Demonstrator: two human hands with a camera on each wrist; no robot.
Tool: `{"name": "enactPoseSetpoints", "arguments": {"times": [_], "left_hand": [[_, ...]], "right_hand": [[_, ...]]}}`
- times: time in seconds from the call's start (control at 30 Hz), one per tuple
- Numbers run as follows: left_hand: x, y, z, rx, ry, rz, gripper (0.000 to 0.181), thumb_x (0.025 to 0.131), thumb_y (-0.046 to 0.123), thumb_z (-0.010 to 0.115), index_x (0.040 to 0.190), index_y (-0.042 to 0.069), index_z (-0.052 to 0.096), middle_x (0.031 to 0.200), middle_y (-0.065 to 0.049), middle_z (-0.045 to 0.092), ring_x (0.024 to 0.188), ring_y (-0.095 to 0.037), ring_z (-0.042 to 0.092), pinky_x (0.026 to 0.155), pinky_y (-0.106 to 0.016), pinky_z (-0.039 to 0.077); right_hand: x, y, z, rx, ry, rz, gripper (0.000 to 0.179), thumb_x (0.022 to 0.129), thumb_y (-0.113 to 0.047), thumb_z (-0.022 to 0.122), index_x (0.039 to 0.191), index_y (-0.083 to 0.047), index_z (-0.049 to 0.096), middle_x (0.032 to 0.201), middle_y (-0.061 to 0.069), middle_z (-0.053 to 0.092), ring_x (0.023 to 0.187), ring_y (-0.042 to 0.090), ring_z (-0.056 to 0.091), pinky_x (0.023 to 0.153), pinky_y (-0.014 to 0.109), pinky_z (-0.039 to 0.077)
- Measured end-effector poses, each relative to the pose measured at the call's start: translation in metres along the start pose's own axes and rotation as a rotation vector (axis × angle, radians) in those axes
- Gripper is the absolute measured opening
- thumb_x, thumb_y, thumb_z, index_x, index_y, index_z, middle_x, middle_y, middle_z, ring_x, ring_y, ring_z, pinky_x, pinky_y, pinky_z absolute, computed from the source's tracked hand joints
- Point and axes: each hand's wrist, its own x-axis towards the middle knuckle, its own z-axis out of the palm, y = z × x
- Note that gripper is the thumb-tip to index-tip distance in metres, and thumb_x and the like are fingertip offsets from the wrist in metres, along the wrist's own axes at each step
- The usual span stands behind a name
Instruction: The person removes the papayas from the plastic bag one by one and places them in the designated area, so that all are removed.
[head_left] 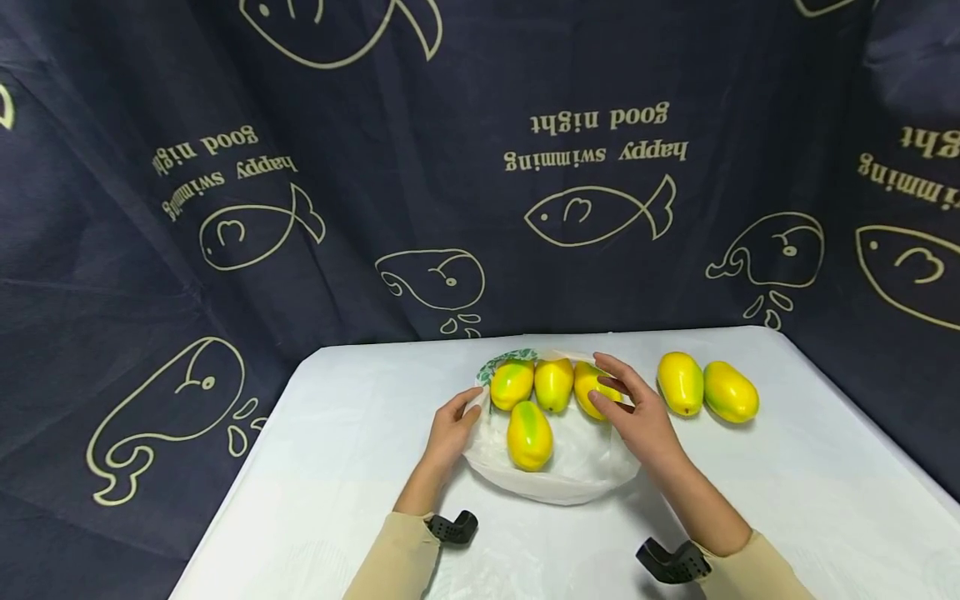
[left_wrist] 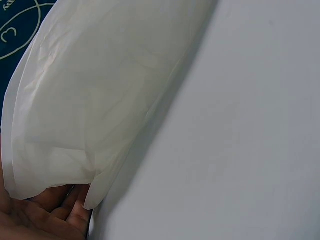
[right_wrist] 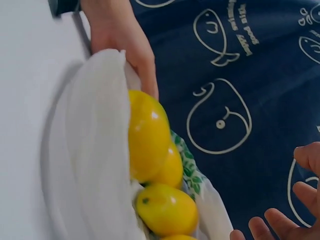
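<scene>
A white plastic bag (head_left: 577, 483) with a green leaf print lies with its mouth spread wide. Several yellow mango-like fruits, tinged green, sit in it; one (head_left: 530, 437) is near the front and another (head_left: 553, 385) behind. My left hand (head_left: 452, 429) grips the bag's left edge, and the left wrist view shows its fingers (left_wrist: 77, 212) under the plastic. Over the right side of the bag is my right hand (head_left: 641, 412), fingers spread above the rightmost fruit (head_left: 588, 387). In the right wrist view these fingers (right_wrist: 280, 222) are apart from the fruits and hold nothing.
Two more yellow fruits, one upright in view (head_left: 680, 383) and one slanted (head_left: 731, 392), lie side by side on the white table (head_left: 337, 467), right of the bag. A dark blue curtain (head_left: 465, 167) with fish and whale drawings hangs behind the table.
</scene>
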Motion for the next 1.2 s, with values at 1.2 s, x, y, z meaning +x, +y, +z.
{"name": "enactPoseSetpoints", "arguments": {"times": [1.2], "left_hand": [[-0.001, 0.000, 0.000, 0.022, 0.003, 0.014, 0.037, 0.101, 0.013, 0.055, 0.137, 0.011, 0.060, 0.152, -0.013, 0.050, 0.149, -0.030, 0.036, 0.125, -0.047, 0.028]], "right_hand": [[-0.002, 0.029, 0.063, 0.072, -0.303, 0.096, 0.072, 0.093, -0.025, 0.071, 0.153, -0.009, 0.035, 0.156, 0.023, 0.038, 0.140, 0.045, 0.042, 0.111, 0.053, 0.046]]}}
